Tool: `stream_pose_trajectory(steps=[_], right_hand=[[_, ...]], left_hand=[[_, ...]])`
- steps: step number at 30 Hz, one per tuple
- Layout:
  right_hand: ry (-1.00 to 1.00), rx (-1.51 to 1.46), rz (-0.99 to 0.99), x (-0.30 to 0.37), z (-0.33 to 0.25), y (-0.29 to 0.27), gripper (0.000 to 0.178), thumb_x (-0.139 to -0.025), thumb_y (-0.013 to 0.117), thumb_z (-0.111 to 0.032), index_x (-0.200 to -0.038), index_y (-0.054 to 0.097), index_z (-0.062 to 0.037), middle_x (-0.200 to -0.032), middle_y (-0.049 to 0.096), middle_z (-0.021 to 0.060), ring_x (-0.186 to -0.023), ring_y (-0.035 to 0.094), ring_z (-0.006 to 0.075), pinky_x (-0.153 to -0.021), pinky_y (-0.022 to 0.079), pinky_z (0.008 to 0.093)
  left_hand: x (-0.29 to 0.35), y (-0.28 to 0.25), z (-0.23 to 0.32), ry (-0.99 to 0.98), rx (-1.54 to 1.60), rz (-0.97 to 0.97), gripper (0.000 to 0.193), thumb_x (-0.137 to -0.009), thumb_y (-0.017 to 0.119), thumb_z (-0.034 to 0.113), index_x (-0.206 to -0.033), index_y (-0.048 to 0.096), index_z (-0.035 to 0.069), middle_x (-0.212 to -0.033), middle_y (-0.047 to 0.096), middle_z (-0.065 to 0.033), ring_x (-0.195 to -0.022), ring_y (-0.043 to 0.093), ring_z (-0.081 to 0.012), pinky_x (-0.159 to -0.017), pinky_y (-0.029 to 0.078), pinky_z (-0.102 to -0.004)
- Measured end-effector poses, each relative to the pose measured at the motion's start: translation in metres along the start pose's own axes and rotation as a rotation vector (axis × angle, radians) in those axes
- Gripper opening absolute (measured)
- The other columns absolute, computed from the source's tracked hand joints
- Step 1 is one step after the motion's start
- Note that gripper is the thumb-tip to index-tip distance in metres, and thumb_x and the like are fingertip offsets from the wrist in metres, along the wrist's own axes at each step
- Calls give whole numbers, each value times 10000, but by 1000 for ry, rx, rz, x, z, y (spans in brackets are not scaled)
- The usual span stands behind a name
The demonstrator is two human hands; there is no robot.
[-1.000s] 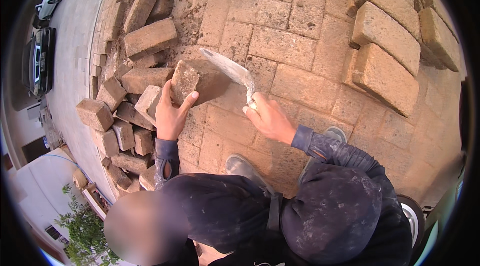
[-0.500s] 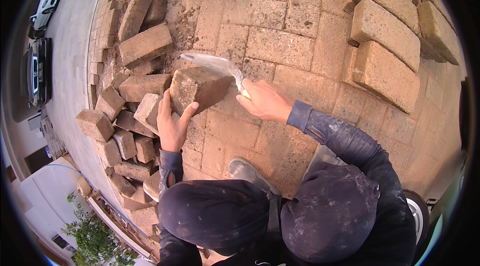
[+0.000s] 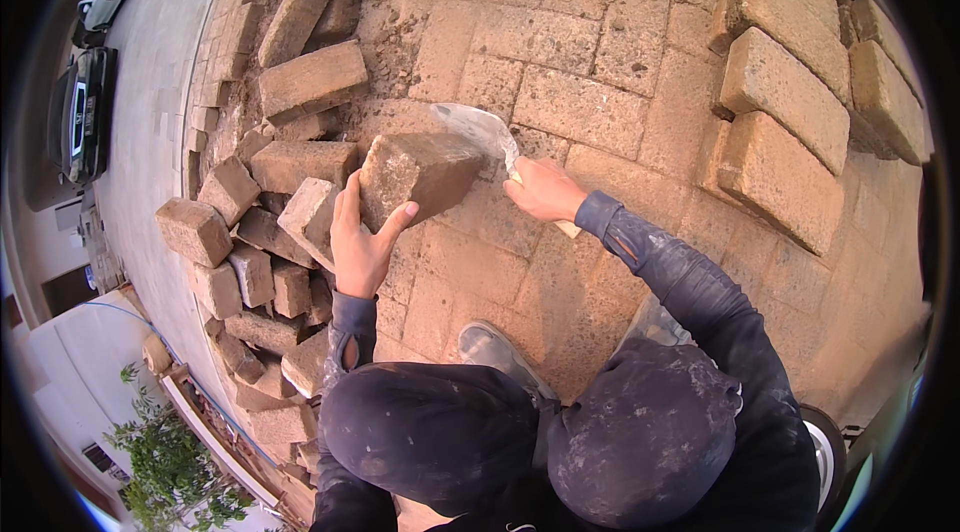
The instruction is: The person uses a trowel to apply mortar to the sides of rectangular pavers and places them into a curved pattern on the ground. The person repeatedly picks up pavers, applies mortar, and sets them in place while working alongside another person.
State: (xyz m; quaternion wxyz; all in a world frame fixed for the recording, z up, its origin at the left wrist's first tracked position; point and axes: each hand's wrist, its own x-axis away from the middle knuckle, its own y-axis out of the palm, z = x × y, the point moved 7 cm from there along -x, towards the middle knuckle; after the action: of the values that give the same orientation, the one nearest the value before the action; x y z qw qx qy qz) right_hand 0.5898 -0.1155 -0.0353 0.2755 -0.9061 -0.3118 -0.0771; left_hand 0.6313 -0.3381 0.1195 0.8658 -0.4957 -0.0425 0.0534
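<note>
A brown paving brick (image 3: 425,172) is held up in front of me, its rough end toward my left side. My left hand (image 3: 365,240) grips that end, thumb on the near face and fingers along the far side. In my right hand (image 3: 545,192) is a trowel (image 3: 482,127), held by its pale handle. The trowel's grey, dusty blade lies at the brick's far right edge; whether it touches the brick I cannot tell.
Left of me is a loose heap of bricks (image 3: 275,277). Stacked bricks (image 3: 785,172) stand at the right on the paved ground (image 3: 560,97). My shoe (image 3: 500,352) rests on the paving below. Two cars (image 3: 85,117) are parked beyond the grey road (image 3: 160,72).
The trowel blade has moved right along the brick's far edge, with my right hand shifting the same way. The view has shifted slightly; my left hand still holds the brick.
</note>
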Motion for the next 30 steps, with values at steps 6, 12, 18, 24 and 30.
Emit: stream_pose_trajectory(steps=[6,12,18,24,30], right_hand=[[-165,-72,128,56,-80,-21,336,-950,568,-289,-956,525,44,-701,624,294,-680,646,475,-622,504,538],[-5,-5,112,44,-24,-10,346,-971,543,-287,-987,484,53,-679,615,293,-639,650,454,-596,492,541],[-62,-302,361,69,-53,-1,323,-983,535,-261,-1033,445,46,-628,592,262,-567,609,440,-548,444,530],[8,-178,139,47,-50,35,322,-963,544,-244,-1040,451,54,-764,630,298,-725,641,482,-637,482,540],[1,-149,207,38,-57,11,335,-959,532,-262,-988,489,68,-782,628,338,-764,643,510,-674,500,558]], left_hand=[[2,-4,-5,-15,38,18,842,-773,863,383,-1372,491,-76,-1182,611,-213,-1101,621,-335,-952,486,-397],[-11,-9,11,9,-159,63,767,-783,834,445,-1304,559,-47,-1188,659,-216,-1070,652,-317,-935,497,-396],[-30,-6,10,-309,-172,6,929,-809,655,703,-1419,456,31,-1138,676,-306,-1088,657,-443,-947,495,-454],[-35,-1,-4,-280,-180,-76,949,-823,605,736,-1454,420,52,-1152,662,-333,-1107,641,-470,-960,488,-457],[-36,1,2,-308,-228,-89,944,-825,592,742,-1443,423,49,-1149,652,-357,-1125,627,-486,-968,481,-461]])
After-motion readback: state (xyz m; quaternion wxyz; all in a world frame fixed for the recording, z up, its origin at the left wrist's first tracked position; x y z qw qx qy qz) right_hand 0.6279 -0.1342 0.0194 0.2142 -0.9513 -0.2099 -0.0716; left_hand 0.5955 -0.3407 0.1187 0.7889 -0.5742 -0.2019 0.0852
